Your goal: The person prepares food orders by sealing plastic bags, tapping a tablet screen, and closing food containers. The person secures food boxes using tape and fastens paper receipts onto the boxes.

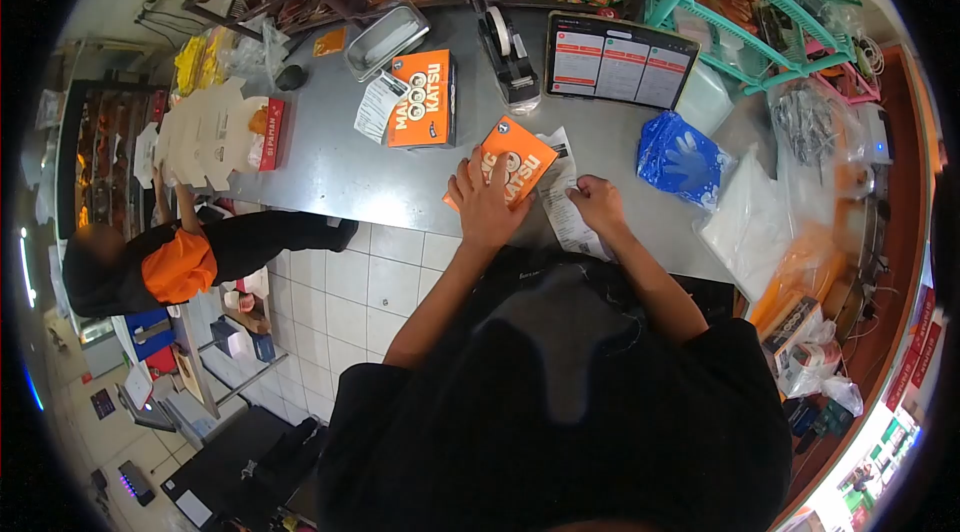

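My left hand (487, 204) lies over an orange food box (522, 150) lettered "KATSU", its fingers spread across the top and holding it on the metal counter. Beside it my right hand (599, 204) is closed in a pinch at the edge of a long printed receipt (565, 215). The receipt's upper end is tucked against the right side of the box, and its lower end hangs toward my body. A second orange katsu box (432, 97) stands farther back, with another receipt (377, 108) at its left side.
A tape dispenser (508, 57) and a tablet (622, 60) stand behind the boxes. A blue glove packet (682, 158) lies to the right, near white plastic bags (745, 217). A metal tray (387, 40) is at the back. At left, a co-worker (180, 257) reaches toward open cartons (205, 137).
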Demonstrator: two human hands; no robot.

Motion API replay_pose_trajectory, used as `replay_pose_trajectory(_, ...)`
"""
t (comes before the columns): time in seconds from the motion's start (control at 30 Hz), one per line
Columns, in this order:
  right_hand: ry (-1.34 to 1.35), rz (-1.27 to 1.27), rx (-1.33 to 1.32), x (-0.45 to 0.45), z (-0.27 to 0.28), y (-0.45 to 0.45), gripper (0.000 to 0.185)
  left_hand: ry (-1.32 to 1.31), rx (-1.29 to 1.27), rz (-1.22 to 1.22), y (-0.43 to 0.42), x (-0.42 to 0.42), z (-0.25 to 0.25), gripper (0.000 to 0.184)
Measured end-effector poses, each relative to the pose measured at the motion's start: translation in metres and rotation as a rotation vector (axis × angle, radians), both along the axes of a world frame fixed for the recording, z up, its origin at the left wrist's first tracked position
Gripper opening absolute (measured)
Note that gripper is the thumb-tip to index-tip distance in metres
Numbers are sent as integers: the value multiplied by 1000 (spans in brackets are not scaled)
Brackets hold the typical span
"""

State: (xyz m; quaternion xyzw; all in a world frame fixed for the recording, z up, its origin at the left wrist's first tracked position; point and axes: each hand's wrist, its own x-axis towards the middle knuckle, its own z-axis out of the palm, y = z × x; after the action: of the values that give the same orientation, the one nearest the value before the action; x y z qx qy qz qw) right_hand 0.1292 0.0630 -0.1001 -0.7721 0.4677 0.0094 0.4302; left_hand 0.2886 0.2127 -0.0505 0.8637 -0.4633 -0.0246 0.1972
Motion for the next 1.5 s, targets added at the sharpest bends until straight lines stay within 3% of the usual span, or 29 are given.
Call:
replay_pose_trajectory(0.1, -71, 82, 14, -38, 7, -25, 28, 1, -8, 4, -3, -3, 3, 76)
replay_pose_trajectory(0.17, -200, 20, 34, -65, 61, -41, 21, 48, -26, -5, -6, -7, 1, 76)
replay_pose_trajectory(0.23, -602, -192, 124, -85, 85, -45, 19, 62, 43, -120, -11, -13, 3, 75)
replay_pose_trajectory(0.27, -648, -245, 198, -88, 109, -41, 22, 69, 78, -178, -13, -16, 6, 74)
replay_pose_trajectory(0.37, -792, -359, 346, -75, 152, -18, 30, 1163, -328, -403, -33, -16, 59, 71)
replay_pose_trajectory(0.4, -843, -364, 345, -66, 148, -6, 31, 1043, -465, -445, -38, -24, 88, 55)
replay_pose_trajectory(0.47, -988, -340, 412, -52, 130, 11, 30, 1323, -276, -389, -40, -21, 97, 45)
replay_pose_trajectory(0.5, -1046, -454, 499, -42, 135, 17, 31, 1457, -176, -355, -39, -17, 98, 39)
replay_pose_trajectory(0.53, -1103, -568, 589, -29, 142, 21, 32, 1451, -169, -338, -37, -12, 99, 29)
replay_pose_trajectory(0.6, -1167, -726, 841, -22, 135, 11, 36, 1402, 14, -437, -28, 9, 92, 25)
replay_pose_trajectory(0.7, -1021, -730, 702, -20, 125, -6, 29, 1241, 171, -404, -14, 24, 86, 30)
replay_pose_trajectory(0.73, -986, -665, 548, -24, 99, -12, 23, 1136, 216, -384, -12, 30, 75, 33)
replay_pose_trajectory(0.83, -377, -384, -98, -46, 54, -19, 16, 836, 354, -394, -6, 43, 44, 40)
replay_pose_trajectory(0.9, -447, -353, -318, -53, 43, -17, 20, 594, 446, -427, -4, 44, 29, 35)
replay_pose_trajectory(0.97, -376, -345, -486, -62, 27, -25, 23, 711, 311, -391, 1, 35, 24, 34)
replay_pose_trajectory(1.1, -333, -482, -241, -68, 18, -50, 27, 1011, 127, -269, 12, 12, 9, 31)
replay_pose_trajectory(1.2, -353, -464, -162, -66, 13, -62, 30, 1035, 16, -195, 15, -1, -1, 29)
replay_pose_trajectory(1.4, -439, -557, 70, -55, 12, -63, 24, 1163, 10, -123, 31, 1, -17, 26)
replay_pose_trajectory(1.5, -545, -425, -100, -34, 42, -76, 22, 1232, 86, -164, 28, -7, 8, 25)
